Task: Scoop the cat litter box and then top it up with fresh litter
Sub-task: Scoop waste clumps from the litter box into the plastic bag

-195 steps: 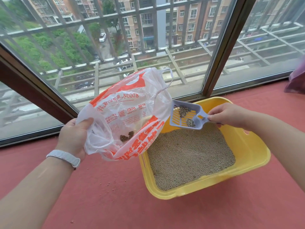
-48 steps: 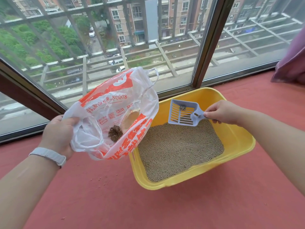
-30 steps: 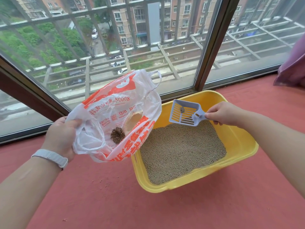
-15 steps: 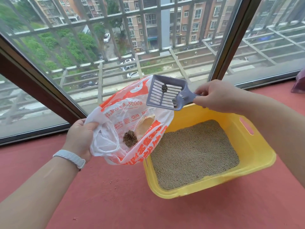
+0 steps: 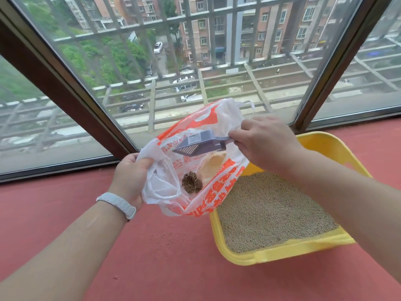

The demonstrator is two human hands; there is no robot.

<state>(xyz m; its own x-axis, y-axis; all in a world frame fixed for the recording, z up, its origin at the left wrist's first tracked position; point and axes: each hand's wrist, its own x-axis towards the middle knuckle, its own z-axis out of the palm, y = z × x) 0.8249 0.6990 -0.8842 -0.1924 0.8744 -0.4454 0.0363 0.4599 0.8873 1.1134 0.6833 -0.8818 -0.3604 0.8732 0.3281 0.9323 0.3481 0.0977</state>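
Note:
A yellow litter box (image 5: 288, 250) filled with tan litter (image 5: 269, 211) sits on the red floor at the right. My left hand (image 5: 130, 177) grips the edge of a white and orange plastic bag (image 5: 217, 192), holding its mouth open beside the box. A dark clump of soiled litter (image 5: 192, 185) lies inside the bag. My right hand (image 5: 262, 142) grips the handle of a grey-blue slotted scoop (image 5: 195, 143), which is turned over inside the bag's mouth, above the clump.
A large barred window with a dark frame (image 5: 71, 101) stands right behind the bag and box. A few litter grains (image 5: 162, 235) lie scattered on the red floor (image 5: 173, 268) in front of the bag.
My right hand has brought the scoop from above the box leftward and down into the bag's mouth and turned it over. The small clump that lay on it no longer shows on the scoop.

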